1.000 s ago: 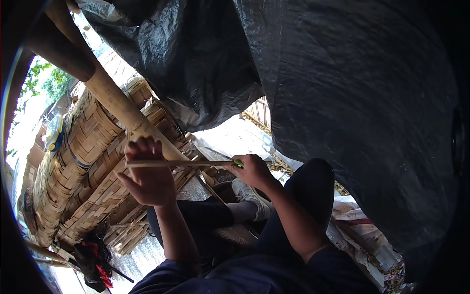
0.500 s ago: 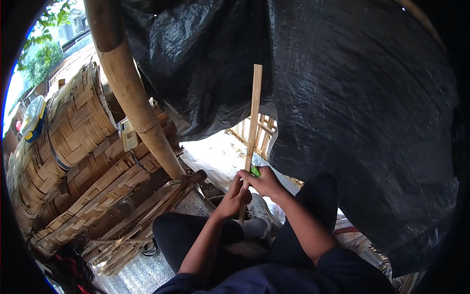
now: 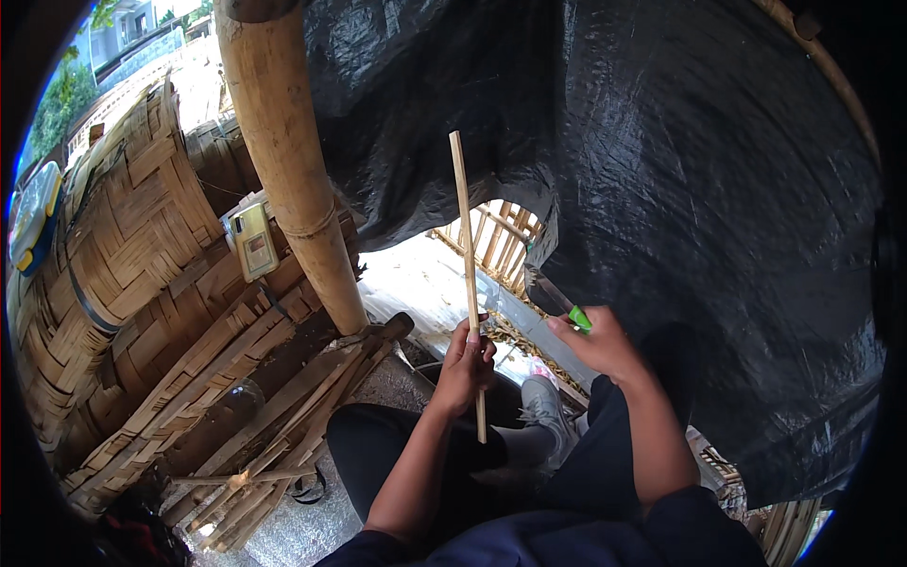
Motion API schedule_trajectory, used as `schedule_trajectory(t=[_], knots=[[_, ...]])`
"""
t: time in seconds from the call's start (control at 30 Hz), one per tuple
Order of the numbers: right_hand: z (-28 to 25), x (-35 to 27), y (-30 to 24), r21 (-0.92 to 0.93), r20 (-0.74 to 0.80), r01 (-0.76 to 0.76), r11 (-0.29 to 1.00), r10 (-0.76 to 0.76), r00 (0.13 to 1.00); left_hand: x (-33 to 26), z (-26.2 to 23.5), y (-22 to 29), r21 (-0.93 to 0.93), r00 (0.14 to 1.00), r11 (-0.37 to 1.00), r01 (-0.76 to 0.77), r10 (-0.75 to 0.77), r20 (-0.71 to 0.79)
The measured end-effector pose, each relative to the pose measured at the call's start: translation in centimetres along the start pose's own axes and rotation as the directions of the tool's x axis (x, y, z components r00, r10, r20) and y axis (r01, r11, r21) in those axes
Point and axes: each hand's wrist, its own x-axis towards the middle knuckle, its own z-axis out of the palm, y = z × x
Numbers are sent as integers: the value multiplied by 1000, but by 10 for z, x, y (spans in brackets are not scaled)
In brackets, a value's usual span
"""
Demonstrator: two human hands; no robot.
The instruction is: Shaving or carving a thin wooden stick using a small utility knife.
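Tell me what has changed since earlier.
The right hand has let go of the wooden strip and moved rightward with the green-handled knife. The strip, level at first, now stands roughly upright in the left hand alone. The right hand keeps the knife.

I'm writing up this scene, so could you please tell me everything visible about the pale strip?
The pale strip is long, narrow and straight, apparently wood or bamboo. The left hand grips it below its middle, with both ends free. Its upper end, leaning slightly left, shows in front of the black sheet.
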Motion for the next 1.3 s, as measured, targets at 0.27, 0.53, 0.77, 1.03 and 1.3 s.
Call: schedule_trajectory(t=[0.27, 0.53, 0.77, 1.03, 1.3], knots=[[-15, -41, -25, 17, -72, -2, 1000, 3, 997, 13, 19, -6, -120, 999, 993, 22, -19, 26], [-25, -63, -44, -16, -96, -28, 999, 26, 995, 23, 5, -25, -201, 997, 978, 57, -46, 58], [-24, -72, -30, -69, -91, 12, 998, -18, 996, 29, -28, -26, -191, 999, 981, 40, -39, 9], [-35, -67, -25, 9, -29, -85, 996, 85, 996, 36, -19, -13, -53, 998, 999, -12, 8, -59], [-73, -105, -11, 17, -90, -26, 1000, 27, 996, 21, 50, -13, -209, 1000, 978, 21, -23, -7]])
